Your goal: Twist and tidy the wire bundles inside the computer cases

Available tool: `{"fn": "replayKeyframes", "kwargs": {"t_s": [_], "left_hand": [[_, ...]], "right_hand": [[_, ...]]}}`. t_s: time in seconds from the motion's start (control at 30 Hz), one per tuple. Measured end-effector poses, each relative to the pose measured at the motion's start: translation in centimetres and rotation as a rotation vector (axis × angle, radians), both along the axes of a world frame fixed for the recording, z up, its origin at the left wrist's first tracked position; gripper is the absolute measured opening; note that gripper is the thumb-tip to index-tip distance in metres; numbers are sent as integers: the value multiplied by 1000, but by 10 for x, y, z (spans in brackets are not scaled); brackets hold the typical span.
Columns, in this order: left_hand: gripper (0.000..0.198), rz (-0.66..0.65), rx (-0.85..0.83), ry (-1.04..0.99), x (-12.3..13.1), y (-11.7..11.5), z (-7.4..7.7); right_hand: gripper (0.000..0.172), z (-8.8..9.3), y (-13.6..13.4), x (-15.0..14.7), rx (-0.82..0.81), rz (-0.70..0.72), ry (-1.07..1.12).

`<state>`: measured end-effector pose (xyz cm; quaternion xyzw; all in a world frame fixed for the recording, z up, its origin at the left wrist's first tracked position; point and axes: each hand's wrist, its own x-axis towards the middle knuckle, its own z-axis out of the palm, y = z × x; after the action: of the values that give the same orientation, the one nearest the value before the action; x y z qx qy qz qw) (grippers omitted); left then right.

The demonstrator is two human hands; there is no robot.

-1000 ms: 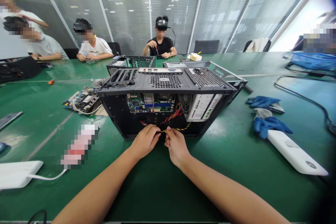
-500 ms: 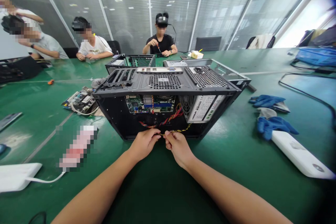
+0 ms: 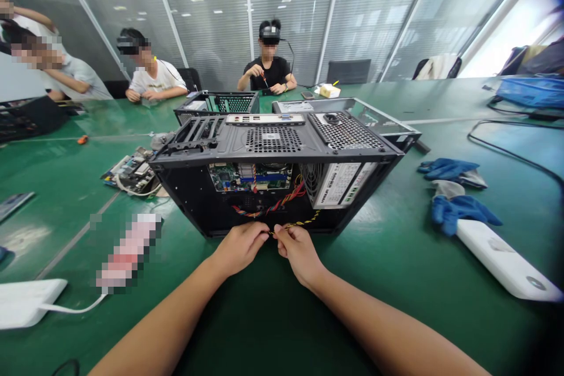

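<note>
A black computer case lies in front of me with its open side facing me. Inside it show a motherboard, a power supply and a bundle of red and multicoloured wires. A twisted yellow-and-black cable runs out from below the power supply to my fingers. My left hand pinches the cable's end near the case's lower front edge. Close beside it, my right hand grips the same cable between thumb and fingers. The very tip between both hands is too small to make out.
Loose circuit boards lie left of the case. A white power bank and blue gloves are at the right. Another case frame stands behind. Across the green table sit several people, one holding a screwdriver.
Both hands stay pinched on the cable and have shifted only slightly. The fingertips have come a little closer together. The view has moved a little.
</note>
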<state>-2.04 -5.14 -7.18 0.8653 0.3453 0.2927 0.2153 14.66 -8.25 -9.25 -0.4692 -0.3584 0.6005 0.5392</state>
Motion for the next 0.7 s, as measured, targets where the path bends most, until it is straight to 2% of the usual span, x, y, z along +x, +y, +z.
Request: {"fn": "replayKeyframes", "kwargs": {"t_s": [0.1,0.2,0.27,0.43,0.53,0.6,0.63,0.7], "left_hand": [[22,2,202,47,-2,-2,-2],[16,43,220,24,-2,-3,-5],[14,65,92,-24,-1,-3,-5],[23,91,-505,-309,7,-4,-1],[32,83,-747,-425,10,-2,0],[33,86,-771,-428,9,-1,-1],[32,91,-725,-405,8,-1,-1],[27,82,-516,-305,5,-1,-1]], "right_hand": [[39,-2,-1,-1,-10,-8,-2],[38,-2,-1,-1,-10,1,-1],[39,-1,-1,0,-2,17,-2],[41,2,0,1,11,41,-23],[42,5,0,2,4,60,-55],[42,6,-1,2,4,75,-81],[41,7,-1,2,3,74,-88],[40,8,-2,1,-2,56,-91]]}}
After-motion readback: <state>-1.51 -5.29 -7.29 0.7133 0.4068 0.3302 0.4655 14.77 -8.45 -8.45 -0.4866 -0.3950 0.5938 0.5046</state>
